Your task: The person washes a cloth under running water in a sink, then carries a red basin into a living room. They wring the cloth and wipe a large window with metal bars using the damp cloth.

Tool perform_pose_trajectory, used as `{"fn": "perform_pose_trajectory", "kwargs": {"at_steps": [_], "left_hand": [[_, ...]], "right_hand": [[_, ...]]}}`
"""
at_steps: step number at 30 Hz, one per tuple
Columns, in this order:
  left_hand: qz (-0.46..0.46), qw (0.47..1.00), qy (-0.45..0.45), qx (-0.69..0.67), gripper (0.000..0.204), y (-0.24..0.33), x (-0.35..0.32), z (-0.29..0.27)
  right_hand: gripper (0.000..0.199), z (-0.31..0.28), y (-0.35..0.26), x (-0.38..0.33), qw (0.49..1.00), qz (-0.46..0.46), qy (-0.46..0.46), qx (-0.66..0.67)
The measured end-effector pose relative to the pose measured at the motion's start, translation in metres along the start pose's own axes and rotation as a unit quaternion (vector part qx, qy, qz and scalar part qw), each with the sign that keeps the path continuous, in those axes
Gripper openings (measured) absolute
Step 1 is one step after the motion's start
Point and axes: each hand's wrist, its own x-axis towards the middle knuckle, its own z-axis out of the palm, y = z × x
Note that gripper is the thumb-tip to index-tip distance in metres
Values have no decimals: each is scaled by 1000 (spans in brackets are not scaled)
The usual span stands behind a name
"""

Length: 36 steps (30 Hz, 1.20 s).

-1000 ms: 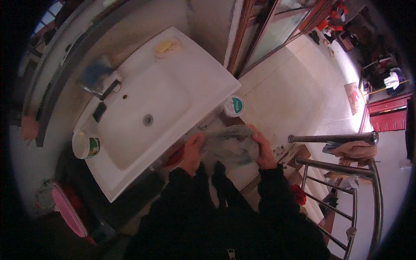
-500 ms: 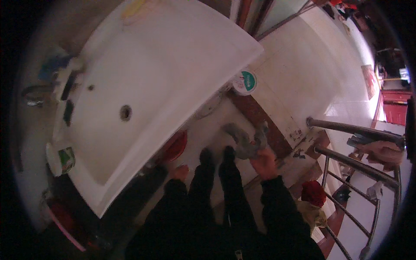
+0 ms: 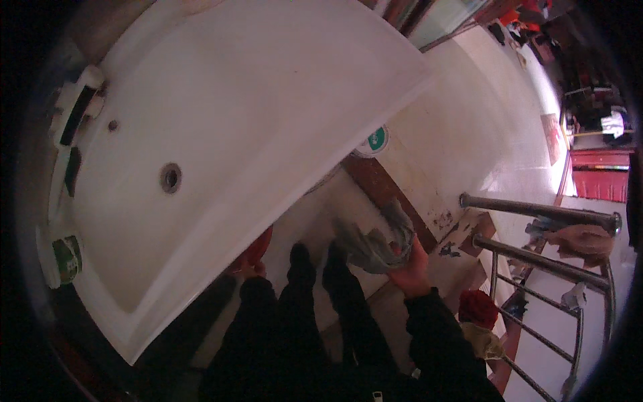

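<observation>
Below me I see a white washbasin (image 3: 221, 134) with its drain hole (image 3: 171, 177), a pale tiled floor (image 3: 482, 134) to the right, and a metal railing (image 3: 542, 231) with rags hung on it. My right hand (image 3: 412, 268) hangs low beside my legs with its fingers closed around a crumpled grey cloth (image 3: 375, 241), just above the floor. My left hand (image 3: 249, 268) is tucked under the basin edge next to something red (image 3: 258, 246), and I cannot tell if its fingers are apart or closed.
</observation>
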Motion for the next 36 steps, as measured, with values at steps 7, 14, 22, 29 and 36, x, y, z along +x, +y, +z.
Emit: {"fn": "perform_pose_trajectory", "kwargs": {"at_steps": [7, 14, 22, 29, 36], "left_hand": [[-120, 984, -78, 102, 51, -17, -71, -62], [-221, 898, -199, 325, 49, 10, -247, -82], [-166, 734, -443, 487, 47, 58, -429, 17], [47, 690, -486, 534, 45, 173, -521, 121], [-46, 851, -403, 333, 43, 306, -523, 113]], "right_hand": [[55, 37, -23, -25, 993, 0, 85, -84], [55, 127, -78, -63, 981, -71, 23, -180], [40, 255, -174, -137, 937, 20, -214, -274], [51, 411, -165, -189, 676, 18, -197, -710], [37, 491, -100, -118, 181, -198, -336, -903]]}}
